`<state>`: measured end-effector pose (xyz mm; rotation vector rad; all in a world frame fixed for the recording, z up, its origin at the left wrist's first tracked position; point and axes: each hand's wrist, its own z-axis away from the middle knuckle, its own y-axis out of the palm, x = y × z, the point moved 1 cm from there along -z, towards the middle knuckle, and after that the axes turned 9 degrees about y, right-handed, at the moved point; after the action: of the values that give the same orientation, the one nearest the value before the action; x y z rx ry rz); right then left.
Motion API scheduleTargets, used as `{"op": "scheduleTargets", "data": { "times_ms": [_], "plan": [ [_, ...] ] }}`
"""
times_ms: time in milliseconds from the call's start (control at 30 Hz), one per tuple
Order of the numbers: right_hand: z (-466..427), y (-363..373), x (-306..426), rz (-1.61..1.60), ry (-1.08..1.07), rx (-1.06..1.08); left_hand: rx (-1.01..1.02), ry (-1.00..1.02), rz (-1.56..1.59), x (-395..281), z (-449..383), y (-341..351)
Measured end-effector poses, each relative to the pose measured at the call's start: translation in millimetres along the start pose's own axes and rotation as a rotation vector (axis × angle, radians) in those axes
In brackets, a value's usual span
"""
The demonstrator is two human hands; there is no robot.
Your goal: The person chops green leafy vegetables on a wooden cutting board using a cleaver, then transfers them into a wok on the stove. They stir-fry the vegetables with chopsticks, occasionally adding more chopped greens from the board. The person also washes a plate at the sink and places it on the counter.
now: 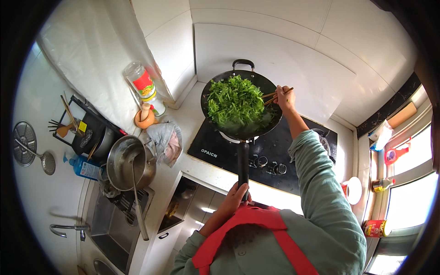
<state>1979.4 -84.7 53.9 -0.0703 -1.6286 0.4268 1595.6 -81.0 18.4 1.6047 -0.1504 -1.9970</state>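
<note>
A black wok sits over the left burner of the gas stove, heaped with chopped leafy greens. Faint steam hangs over the lower part of the greens. My left hand grips the end of the wok's long black handle. At the wok's right rim, my right hand holds a pair of wooden chopsticks. Their tips reach into the right edge of the greens and are hidden there.
Left of the stove stand a steel pot with a ladle, a wooden mortar and a plastic jar. A sink lies at lower left. Jars and bottles line the windowsill at right. A white bowl sits nearby.
</note>
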Motion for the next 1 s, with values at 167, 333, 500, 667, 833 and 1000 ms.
{"op": "scheduleTargets", "data": {
  "times_ms": [167, 333, 500, 667, 833, 1000],
  "plan": [
    [18.7, 16.3, 10.2, -0.142, -0.054, 0.027, 0.000, 0.042, 0.002, 1.8, -0.2, -1.0],
    [41.7, 9.8, 39.7, -0.253, -0.142, 0.103, -0.038, 0.005, 0.055, 1.3, -1.1, 1.4],
    [67.6, 25.8, 64.0, -0.274, -0.193, 0.193, -0.030, 0.022, 0.024, -0.3, -2.5, 1.7],
    [81.5, 57.8, 72.8, -0.328, -0.173, 0.231, -0.020, 0.032, -0.016, -3.8, 0.1, 1.3],
    [83.7, 107.6, 48.9, -0.313, -0.062, 0.425, 0.000, 0.033, -0.030, -8.4, 1.7, 3.9],
    [76.4, 111.9, 35.7, 0.067, -0.338, 0.374, -0.029, 0.085, -0.049, -1.5, 0.0, 4.3]
  ]
}}
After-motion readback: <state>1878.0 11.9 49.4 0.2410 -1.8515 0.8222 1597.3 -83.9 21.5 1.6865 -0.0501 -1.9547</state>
